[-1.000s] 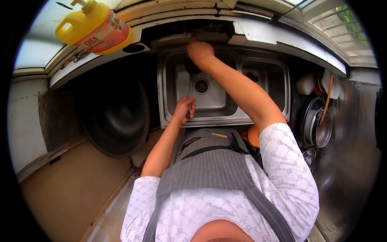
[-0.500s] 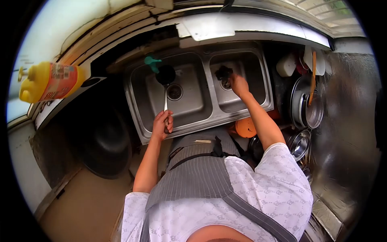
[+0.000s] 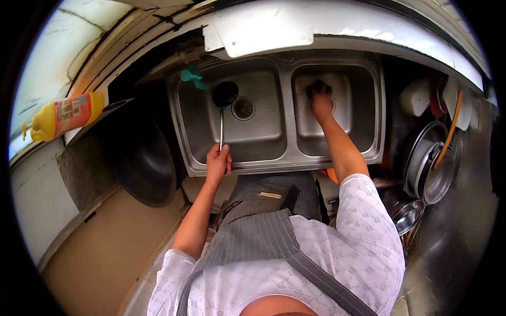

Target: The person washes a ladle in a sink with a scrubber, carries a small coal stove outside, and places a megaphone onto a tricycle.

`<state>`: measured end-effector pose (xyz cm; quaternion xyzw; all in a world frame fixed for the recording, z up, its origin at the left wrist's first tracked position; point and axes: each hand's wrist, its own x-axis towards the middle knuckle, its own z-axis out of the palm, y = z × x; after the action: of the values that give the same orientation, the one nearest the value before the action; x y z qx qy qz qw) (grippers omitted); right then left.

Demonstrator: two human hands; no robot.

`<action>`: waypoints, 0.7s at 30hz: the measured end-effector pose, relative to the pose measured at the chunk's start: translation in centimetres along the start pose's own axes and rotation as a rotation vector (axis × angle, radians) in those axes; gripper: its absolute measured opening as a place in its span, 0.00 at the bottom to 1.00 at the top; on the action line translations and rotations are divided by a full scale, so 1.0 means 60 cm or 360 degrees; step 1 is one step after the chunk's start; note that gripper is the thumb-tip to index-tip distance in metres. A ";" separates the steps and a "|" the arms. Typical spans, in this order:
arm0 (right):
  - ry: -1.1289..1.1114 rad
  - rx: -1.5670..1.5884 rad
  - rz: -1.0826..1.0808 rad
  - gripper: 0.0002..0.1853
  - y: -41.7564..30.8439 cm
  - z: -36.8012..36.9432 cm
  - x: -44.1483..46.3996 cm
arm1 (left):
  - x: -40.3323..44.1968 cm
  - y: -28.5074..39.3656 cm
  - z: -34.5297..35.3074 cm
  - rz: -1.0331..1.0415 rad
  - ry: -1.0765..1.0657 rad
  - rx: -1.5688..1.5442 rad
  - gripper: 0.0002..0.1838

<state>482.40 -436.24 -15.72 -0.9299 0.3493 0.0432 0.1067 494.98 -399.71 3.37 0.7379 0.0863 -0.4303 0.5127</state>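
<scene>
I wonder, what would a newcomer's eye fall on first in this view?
Probably the bright yellow pump bottle at the far left, for its vivid colour. Next would come the double-bowl steel sink at the centre: the left hand holds a long-handled ladle over the left bowl, while the right hand touches a dark wad in the right bowl.

Your left forearm [image 3: 193, 220] slants forward and a little inward, and your left hand [image 3: 216, 165] is curled into a grip just ahead of your waist, its fingers [image 3: 226, 158] bent in toward the palm. Your right forearm [image 3: 341, 147] stretches farther forward, also angled inward, the wrist low. Your right hand [image 3: 321, 105] points away from you, its fingertips too dark to read.
</scene>
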 end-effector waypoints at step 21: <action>0.0448 0.0878 -0.0216 0.20 -0.143 -0.293 -0.128 | 0.071 0.023 0.148 -0.0043 -0.1112 0.0319 0.20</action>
<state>482.36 -429.04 4.00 -0.8839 0.2963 -0.1896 0.3081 493.51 -409.02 0.31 0.5917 -0.1272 -0.6695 0.4306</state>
